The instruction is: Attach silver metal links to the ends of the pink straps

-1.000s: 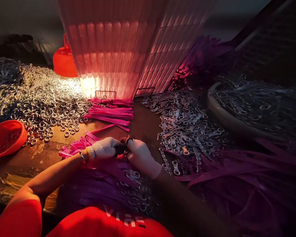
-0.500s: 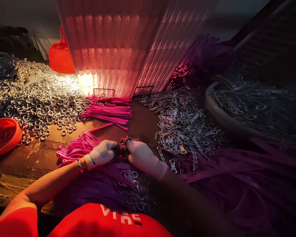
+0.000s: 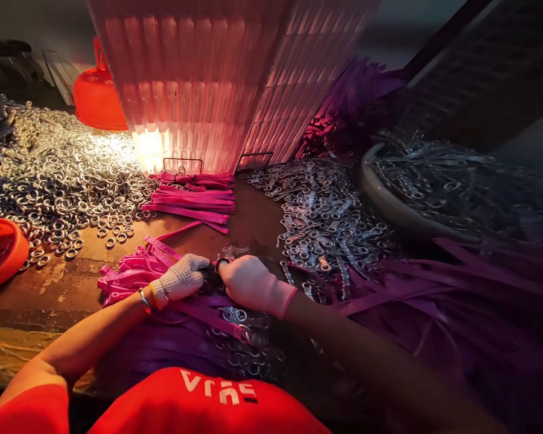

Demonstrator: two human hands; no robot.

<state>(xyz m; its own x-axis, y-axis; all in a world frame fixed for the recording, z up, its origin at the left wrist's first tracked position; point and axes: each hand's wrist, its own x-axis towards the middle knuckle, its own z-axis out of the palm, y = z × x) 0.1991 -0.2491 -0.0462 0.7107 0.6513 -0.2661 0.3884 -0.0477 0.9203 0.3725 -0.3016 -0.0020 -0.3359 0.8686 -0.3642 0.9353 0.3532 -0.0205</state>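
Observation:
My left hand, in a white dotted knit glove, is closed at the middle of the table. My right hand, in a plain pale glove, is closed beside it, fingertips nearly meeting. Something small and dark, with a ring-like edge, shows between the fingers; I cannot make out what it is. Below the hands a purple strap slants toward a cluster of metal rings. A bundle of pink straps lies just behind my left hand.
Silver rings are heaped at left, near an orange bowl and a red lamp. Ribbed translucent panels stand behind stacked pink straps. At right are metal ring-ended pieces, a loaded basin and purple straps.
The whole view has shifted slightly left and up across the table. Both hands stay close together and closed; the right hand has turned a little, its knuckles now facing up.

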